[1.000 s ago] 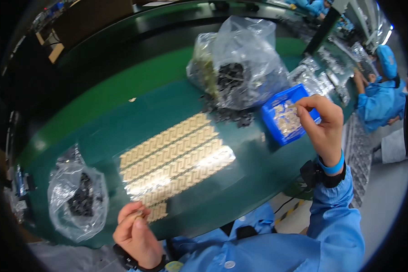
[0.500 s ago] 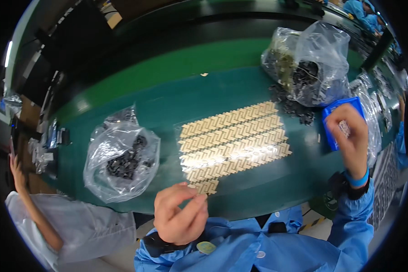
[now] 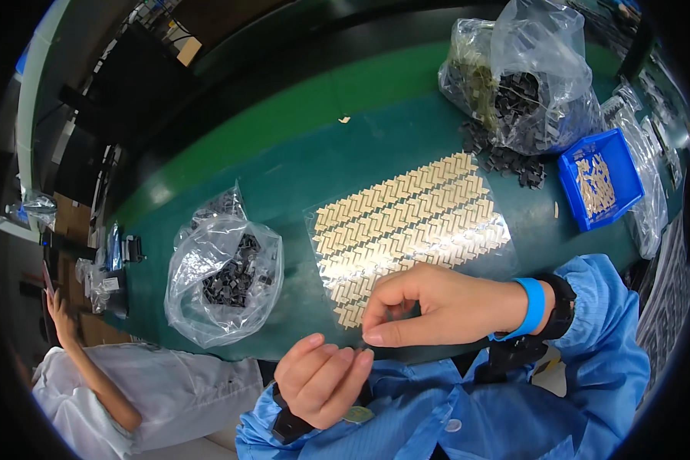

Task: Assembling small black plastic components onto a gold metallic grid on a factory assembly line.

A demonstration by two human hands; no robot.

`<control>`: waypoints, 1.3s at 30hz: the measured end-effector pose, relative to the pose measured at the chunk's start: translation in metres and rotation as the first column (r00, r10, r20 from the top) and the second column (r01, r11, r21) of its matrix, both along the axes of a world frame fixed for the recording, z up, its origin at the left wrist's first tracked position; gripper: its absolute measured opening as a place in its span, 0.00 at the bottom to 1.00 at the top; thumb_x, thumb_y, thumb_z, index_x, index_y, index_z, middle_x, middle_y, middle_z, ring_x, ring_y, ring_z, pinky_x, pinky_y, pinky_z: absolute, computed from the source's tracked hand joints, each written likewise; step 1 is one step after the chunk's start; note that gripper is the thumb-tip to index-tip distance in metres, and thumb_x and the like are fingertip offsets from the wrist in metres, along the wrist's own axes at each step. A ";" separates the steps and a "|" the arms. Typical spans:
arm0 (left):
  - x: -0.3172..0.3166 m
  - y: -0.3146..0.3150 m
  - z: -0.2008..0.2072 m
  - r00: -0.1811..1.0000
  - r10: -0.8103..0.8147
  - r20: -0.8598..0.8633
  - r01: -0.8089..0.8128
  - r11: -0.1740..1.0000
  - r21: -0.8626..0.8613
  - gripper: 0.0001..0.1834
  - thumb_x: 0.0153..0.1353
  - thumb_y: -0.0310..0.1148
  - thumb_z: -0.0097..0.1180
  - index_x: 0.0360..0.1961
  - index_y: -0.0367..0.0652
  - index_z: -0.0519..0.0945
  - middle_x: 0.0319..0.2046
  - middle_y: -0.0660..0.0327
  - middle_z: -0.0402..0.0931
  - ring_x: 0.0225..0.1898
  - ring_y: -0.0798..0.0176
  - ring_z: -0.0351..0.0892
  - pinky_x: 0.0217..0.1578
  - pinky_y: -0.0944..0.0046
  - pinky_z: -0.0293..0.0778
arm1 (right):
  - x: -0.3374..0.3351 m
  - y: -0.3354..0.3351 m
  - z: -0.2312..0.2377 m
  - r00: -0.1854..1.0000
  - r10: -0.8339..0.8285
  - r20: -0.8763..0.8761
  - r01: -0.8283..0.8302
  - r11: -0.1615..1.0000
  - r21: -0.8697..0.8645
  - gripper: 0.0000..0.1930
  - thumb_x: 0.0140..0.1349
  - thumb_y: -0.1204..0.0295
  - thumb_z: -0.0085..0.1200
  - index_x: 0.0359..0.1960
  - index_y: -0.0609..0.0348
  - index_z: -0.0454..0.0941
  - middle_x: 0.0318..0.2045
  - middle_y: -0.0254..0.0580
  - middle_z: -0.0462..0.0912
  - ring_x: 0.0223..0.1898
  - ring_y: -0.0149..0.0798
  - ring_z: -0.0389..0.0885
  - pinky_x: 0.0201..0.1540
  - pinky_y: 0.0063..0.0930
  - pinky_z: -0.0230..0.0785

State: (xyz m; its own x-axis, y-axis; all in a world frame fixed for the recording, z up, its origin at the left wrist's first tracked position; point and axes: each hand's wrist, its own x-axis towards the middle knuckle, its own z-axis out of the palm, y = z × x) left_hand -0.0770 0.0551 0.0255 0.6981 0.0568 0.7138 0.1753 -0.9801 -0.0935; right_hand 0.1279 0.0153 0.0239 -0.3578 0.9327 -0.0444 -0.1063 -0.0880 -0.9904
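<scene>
My left hand [image 3: 323, 377] is at the near table edge, its thumb and fingers pinched; whatever they hold is too small or hidden. Beside it, my right hand [image 3: 445, 310] reaches in from the right with its fingertips pinched close to the left ones. Any piece between them cannot be made out. Just beyond the hands, a transparent sheet [image 3: 506, 257] carries rows of small beige strips [image 3: 406, 207] laid in a zigzag pattern. My right hand covers its near right portion. To the right stands a blue bin [image 3: 629, 180] holding loose beige pieces [image 3: 596, 188].
A plastic bag of black pieces [image 3: 184, 295] stands left of the sheet. Another large bag [image 3: 540, 46] sits at the back right, with black pieces [image 3: 514, 165] spilled before it. Single beige bits lie on the green table [image 3: 284, 184]. A person in white [image 3: 161, 391] is at left.
My right hand has moved from the blue bin to my left hand, uncovering the bin. My left hand has drawn back slightly from the sheet's near edge. The view has shifted a little.
</scene>
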 end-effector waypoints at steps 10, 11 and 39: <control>0.027 -0.010 -0.003 0.996 -0.086 -0.011 0.082 0.975 -0.208 0.13 0.41 0.26 0.57 0.32 0.39 0.79 0.33 0.56 0.74 0.32 0.60 0.75 0.39 0.59 0.73 | 0.013 -0.023 0.014 0.968 -0.154 0.197 0.124 0.980 0.159 0.04 0.50 0.77 0.54 0.25 0.65 0.73 0.23 0.38 0.74 0.26 0.29 0.70 0.31 0.21 0.63; 0.029 -0.006 -0.004 0.997 -0.076 -0.004 0.073 0.978 -0.196 0.13 0.41 0.26 0.57 0.32 0.39 0.79 0.33 0.56 0.74 0.32 0.60 0.75 0.39 0.59 0.73 | 0.015 -0.025 0.014 0.930 -0.279 0.240 0.229 0.950 0.214 0.03 0.49 0.78 0.53 0.24 0.65 0.73 0.23 0.38 0.73 0.27 0.30 0.71 0.31 0.22 0.63; 0.020 0.005 -0.030 0.760 0.100 -0.643 -0.426 0.823 -0.376 0.21 0.53 0.32 0.52 0.50 0.47 0.70 0.57 0.49 0.55 0.58 0.45 0.54 0.55 0.47 0.50 | 0.132 -0.079 -0.033 -0.054 -0.660 0.750 -0.181 0.745 0.642 0.25 0.50 0.76 0.44 0.54 0.53 0.63 0.26 0.38 0.69 0.30 0.37 0.69 0.29 0.26 0.68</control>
